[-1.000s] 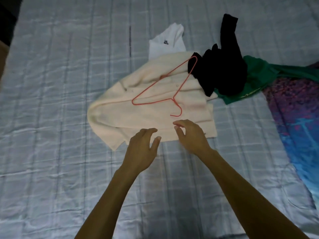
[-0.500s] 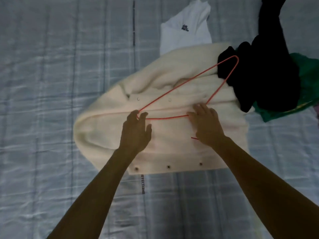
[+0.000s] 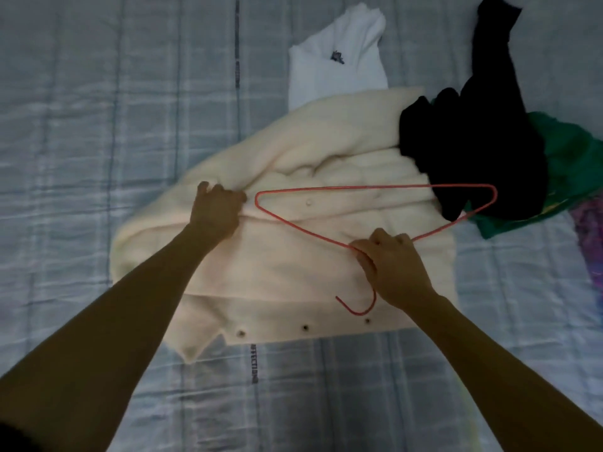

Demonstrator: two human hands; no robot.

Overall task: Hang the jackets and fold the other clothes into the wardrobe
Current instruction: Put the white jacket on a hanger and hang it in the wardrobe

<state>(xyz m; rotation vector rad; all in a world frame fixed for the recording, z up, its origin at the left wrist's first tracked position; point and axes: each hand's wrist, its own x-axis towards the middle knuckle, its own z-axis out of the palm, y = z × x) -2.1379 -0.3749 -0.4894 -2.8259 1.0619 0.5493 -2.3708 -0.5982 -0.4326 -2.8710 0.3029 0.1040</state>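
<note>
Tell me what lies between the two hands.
Head view: between left hand and right hand lies cream jacket fabric, crossed by a slanted wire of the red hanger.

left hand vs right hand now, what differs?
Left hand grips the jacket fabric; right hand grips the hanger at its neck. Left hand sits by the hanger's left corner; right hand sits just above the hook. Shared: both have curled fingers and lie over the jacket.

jacket: cream fuzzy cloth | hanger: thin red wire | bedspread: quilted, slight sheen
</note>
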